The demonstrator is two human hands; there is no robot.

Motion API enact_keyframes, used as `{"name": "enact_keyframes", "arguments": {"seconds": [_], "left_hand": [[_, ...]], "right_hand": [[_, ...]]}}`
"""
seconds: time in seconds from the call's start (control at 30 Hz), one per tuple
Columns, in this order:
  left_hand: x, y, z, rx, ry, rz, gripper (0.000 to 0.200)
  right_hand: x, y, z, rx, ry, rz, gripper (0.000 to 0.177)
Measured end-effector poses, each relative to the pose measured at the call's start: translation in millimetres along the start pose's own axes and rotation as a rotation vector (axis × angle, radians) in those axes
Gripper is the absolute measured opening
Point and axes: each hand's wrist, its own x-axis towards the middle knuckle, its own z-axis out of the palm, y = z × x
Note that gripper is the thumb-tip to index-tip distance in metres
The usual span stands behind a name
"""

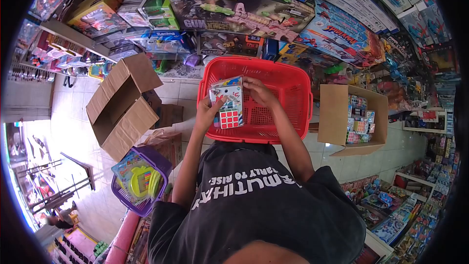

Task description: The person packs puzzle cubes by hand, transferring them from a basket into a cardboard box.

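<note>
A puzzle cube in a clear package with a printed card [228,99] is held over the red plastic basket [302,134]. The cube shows a red face with white edges at the package's lower end. My left hand [209,113] grips the left side of the package, thumb across its front. At the upper right corner, my right hand [260,93] has its fingers closed on the package edge; its fingertips are partly hidden. Under the package, the basket's slotted floor shows on the right side.
To the right, an open cardboard box [333,112] contains several packaged cubes [360,126]. An open cardboard box [113,99] stands left, above a purple basket [165,159] of packaged toys. Boxed toys [244,15] line the shelf ahead. Small goods fill the racks at right.
</note>
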Motion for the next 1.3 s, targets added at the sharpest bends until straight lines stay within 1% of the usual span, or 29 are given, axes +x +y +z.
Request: {"name": "enact_keyframes", "arguments": {"seconds": [0.03,0.1,0.13,0.2,0.23,0.3,0.33,0.37,0.43,0.47,0.53,0.57,0.63,0.67,0.73,0.77,0.83,0.87,0.93,0.97,1.03,1.07,1.13,1.17,1.23,1.3], "left_hand": [[-4,5,-2,0.027,0.029,0.015,0.023],[-13,13,-6,0.019,0.046,0.032,0.024],[-17,14,-10,-0.003,0.095,0.053,0.024],[-25,13,-23,-0.044,0.163,0.093,0.023],[-29,17,-26,-0.041,0.168,0.094,0.023],[-38,24,-31,-0.233,0.244,0.051,0.022],[-41,28,-32,-0.297,0.255,0.057,0.021],[-43,29,-34,-0.297,0.258,0.061,0.021],[-44,28,-38,-0.378,0.291,0.091,0.021],[-44,26,-41,-0.393,0.306,0.098,0.020],[-45,26,-41,-0.416,0.338,0.113,0.019],[-47,25,-41,-0.440,0.367,0.125,0.019],[-52,23,-42,-0.442,0.375,0.125,0.018],[-52,23,-43,-0.448,0.379,0.132,0.018],[-52,23,-43,-0.453,0.343,0.124,0.019],[-53,23,-41,-0.465,0.351,0.116,0.019],[-52,22,-38,-0.467,0.311,0.082,0.019],[-50,19,-35,-0.460,0.274,0.086,0.019],[-42,15,-27,-0.432,0.224,0.063,0.019],[-38,14,-22,-0.408,0.192,0.038,0.019],[-29,10,-11,-0.367,0.115,0.011,0.019],[-24,9,-2,-0.362,0.086,-0.008,0.019],[-17,11,24,-0.372,0.030,-0.038,0.019],[-13,8,36,-0.360,-0.009,-0.057,0.019],[-8,1,62,-0.331,-0.089,-0.112,0.022],[-6,-3,84,-0.295,-0.154,-0.158,0.022]], "right_hand": [[4,2,2,0.003,-0.009,0.003,0.024],[14,9,10,0.020,0.193,0.047,0.024],[23,24,2,0.021,0.187,0.049,0.024],[47,73,-28,-0.535,0.221,-0.048,0.037],[50,85,-28,-0.532,0.216,-0.049,0.037],[52,101,-26,-1.328,0.223,-0.221,0.054],[53,103,-27,-1.324,0.167,-0.160,0.072],[53,106,-26,-1.324,0.163,-0.164,0.072],[53,112,-22,-1.561,0.298,-0.283,0.069],[57,112,-24,-1.560,0.294,-0.287,0.069],[61,109,-32,-1.399,0.176,-0.180,0.067],[60,110,-36,-1.396,0.177,-0.176,0.067],[52,99,-38,-1.408,0.161,-0.098,0.058],[43,90,-37,-1.408,0.175,-0.097,0.058],[14,60,-25,-1.301,0.277,0.127,0.056],[2,56,-29,-1.301,0.297,0.129,0.056],[-26,51,-42,-1.161,0.425,-0.039,0.052],[-40,50,-51,-1.157,0.445,-0.039,0.052],[-61,49,-63,-1.245,0.647,-0.143,0.042],[-71,50,-69,-1.242,0.675,-0.148,0.042],[-100,17,-42,-0.813,0.733,-0.056,0.035],[-113,1,-27,-0.806,0.772,-0.066,0.035],[-134,-25,3,-0.424,0.795,0.040,0.032],[-143,-30,8,-0.408,0.835,0.026,0.032],[-162,-33,14,-0.303,0.766,-0.039,0.033],[-182,-30,11,-0.280,0.799,-0.087,0.034]]}}
